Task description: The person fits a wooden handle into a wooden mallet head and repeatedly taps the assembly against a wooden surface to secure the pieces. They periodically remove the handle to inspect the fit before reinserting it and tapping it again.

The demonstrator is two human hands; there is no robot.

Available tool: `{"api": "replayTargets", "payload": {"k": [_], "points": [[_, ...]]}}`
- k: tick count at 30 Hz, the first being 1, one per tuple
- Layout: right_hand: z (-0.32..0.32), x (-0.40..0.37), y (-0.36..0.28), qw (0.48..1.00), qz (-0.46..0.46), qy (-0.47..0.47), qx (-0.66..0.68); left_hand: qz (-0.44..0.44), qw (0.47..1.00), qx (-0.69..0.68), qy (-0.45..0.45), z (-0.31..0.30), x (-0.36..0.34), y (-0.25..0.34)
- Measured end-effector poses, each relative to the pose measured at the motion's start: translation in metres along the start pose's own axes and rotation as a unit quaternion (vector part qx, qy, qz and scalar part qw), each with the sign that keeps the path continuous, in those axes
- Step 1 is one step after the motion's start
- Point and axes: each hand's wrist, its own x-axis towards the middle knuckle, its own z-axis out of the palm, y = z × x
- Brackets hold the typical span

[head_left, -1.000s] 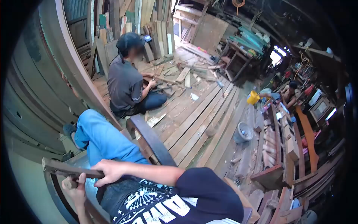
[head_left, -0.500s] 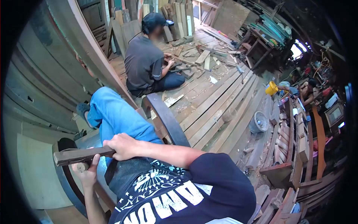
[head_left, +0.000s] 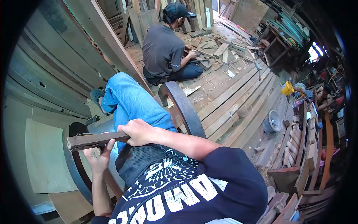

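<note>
My right hand (head_left: pixel 137 132) is closed around one end of a dark, long wooden block (head_left: pixel 87 142), which points left above my lap. Just below the block, my left hand (head_left: pixel 99 158) is wrapped round a pale, round-ended wooden piece (head_left: pixel 96 152), its thumb up against the block. Most of the round piece is hidden by the hand and block. Beneath both hands is a dark mesh cloth (head_left: pixel 136 162) on my lap. A curved dark wooden piece (head_left: pixel 184 108) stands beside my knee.
A person (head_left: pixel 160 50) in a cap sits on the plank floor (head_left: pixel 231 108) among wood scraps. On the right are a grey bucket (head_left: pixel 272 122), a yellow bucket (head_left: pixel 287 88), stacked timber (head_left: pixel 294 145) and another person (head_left: pixel 321 98). Tall boards (head_left: pixel 56 56) line the left.
The whole view has shifted, so my hands, the block and the seated person appear further right. Both hands keep their holds, and the seated person's head is raised slightly.
</note>
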Motion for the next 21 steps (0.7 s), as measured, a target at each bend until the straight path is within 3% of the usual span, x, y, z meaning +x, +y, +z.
{"api": "replayTargets", "payload": {"k": [6, 21], "points": [[0.0058, 0.0001, 0.0043, 0.999, -0.019, 0.035, 0.013, -0.004, 0.999, -0.038, 0.007, 0.0024, 0.0014, 0.0037], [0.0057, -0.0006, 0.0037, 1.000, -0.006, 0.020, 0.005, 0.008, 1.000, -0.005, 0.003, 0.0032, 0.0046, 0.0077]]}}
